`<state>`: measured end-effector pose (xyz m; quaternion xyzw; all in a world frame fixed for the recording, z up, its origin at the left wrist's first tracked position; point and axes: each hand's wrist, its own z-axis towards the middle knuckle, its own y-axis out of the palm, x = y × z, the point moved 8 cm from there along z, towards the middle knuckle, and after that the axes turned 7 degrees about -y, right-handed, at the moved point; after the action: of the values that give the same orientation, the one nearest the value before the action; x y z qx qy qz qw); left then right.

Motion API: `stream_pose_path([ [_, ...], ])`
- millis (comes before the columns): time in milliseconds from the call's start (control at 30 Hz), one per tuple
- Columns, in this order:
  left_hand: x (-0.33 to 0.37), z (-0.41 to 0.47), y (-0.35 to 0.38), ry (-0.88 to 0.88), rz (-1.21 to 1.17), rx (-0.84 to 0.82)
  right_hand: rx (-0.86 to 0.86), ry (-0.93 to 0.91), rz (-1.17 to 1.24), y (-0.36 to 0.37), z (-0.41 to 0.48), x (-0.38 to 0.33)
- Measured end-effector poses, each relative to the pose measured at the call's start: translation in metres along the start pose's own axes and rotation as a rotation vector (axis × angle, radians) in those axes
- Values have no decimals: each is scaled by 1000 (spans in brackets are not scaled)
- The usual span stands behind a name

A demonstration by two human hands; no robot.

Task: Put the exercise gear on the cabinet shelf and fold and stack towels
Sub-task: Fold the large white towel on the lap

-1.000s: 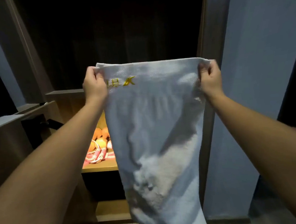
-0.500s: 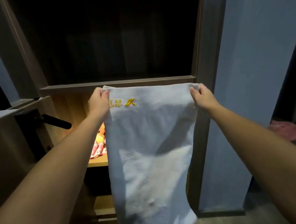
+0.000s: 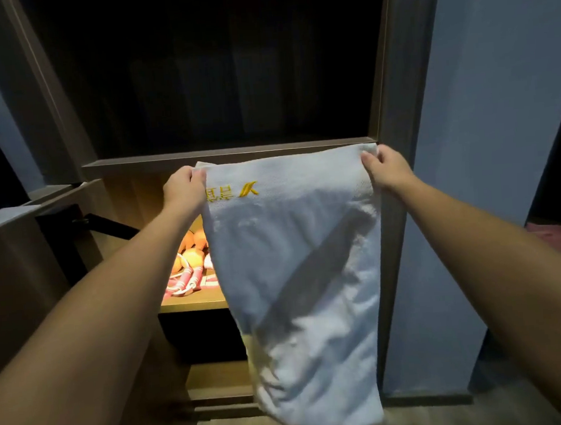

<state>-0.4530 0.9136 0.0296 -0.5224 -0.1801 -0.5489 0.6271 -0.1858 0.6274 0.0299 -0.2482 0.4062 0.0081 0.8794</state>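
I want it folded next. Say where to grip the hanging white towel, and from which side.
Grip the white towel at its two top corners, from the outer sides, as the left hand and right hand do: it hangs limp, and a taut top edge keeps it spread.

The white towel [image 3: 297, 277] hangs full length, its top edge stretched level between the left hand [image 3: 184, 189] and the right hand [image 3: 387, 171], which pinch its upper corners. Yellow embroidery [image 3: 231, 193] sits at its eleven o'clock. At the towel's nine o'clock, orange rounded gear [image 3: 193, 260] and a pink-and-white skipping rope [image 3: 191, 281] lie on the lit cabinet shelf [image 3: 192, 305], partly hidden behind the cloth.
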Motion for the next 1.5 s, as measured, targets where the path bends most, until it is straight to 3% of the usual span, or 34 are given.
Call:
stream_pose_path([
  [167,7,-6,-14,49,-157,25,1,-41,156,-13,-9,-8],
  [367,-9,-44,-28,46,-185,-31,-12,-40,235,-14,-54,-3],
  [533,-38,-101,-48,16,-323,-68,-14,10,364,-21,-124,-2],
  [833,-69,-214,-97,114,-593,-143,17,41,542,-50,-247,-16],
  [1033,-47,-269,-153,189,-792,-201,-20,-91,650,-86,-299,-75],
  [1367,22,-330,-254,372,-1011,-10,30,-369,745,-164,-344,-185],
  [1500,39,-349,-273,444,-1052,-14,54,-414,763,-181,-361,-200],
])
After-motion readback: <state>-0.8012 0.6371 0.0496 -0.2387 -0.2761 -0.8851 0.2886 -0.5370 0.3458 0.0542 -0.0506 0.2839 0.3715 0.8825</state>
